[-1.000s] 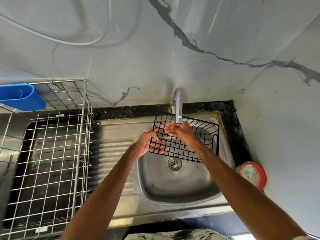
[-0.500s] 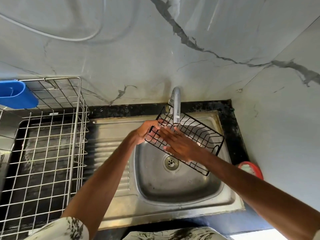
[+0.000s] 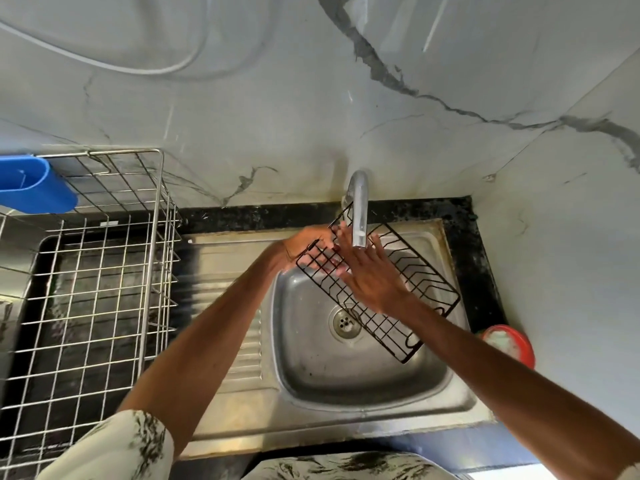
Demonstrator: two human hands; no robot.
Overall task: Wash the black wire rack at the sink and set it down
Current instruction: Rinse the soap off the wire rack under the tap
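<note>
Black wire rack (image 3: 420, 289): held tilted over the sink basin (image 3: 363, 368), just under the tap spout (image 3: 360, 216), its long side running from 10 o'clock to 4 o'clock.
Left hand (image 3: 306, 242): grip closed around the rack's upper-left end, fingers through the wires.
Right hand (image 3: 372, 275): grip wide, flat palm and spread fingers pressed on the rack's grid.
Steel drying basket (image 3: 152, 271): on the table at 9 o'clock of the sink, a blue holder (image 3: 33, 185) clipped to its far corner.
Red-rimmed tub (image 3: 509, 344): at 3 o'clock, beside the basin.
Writing: none readable anywhere.
</note>
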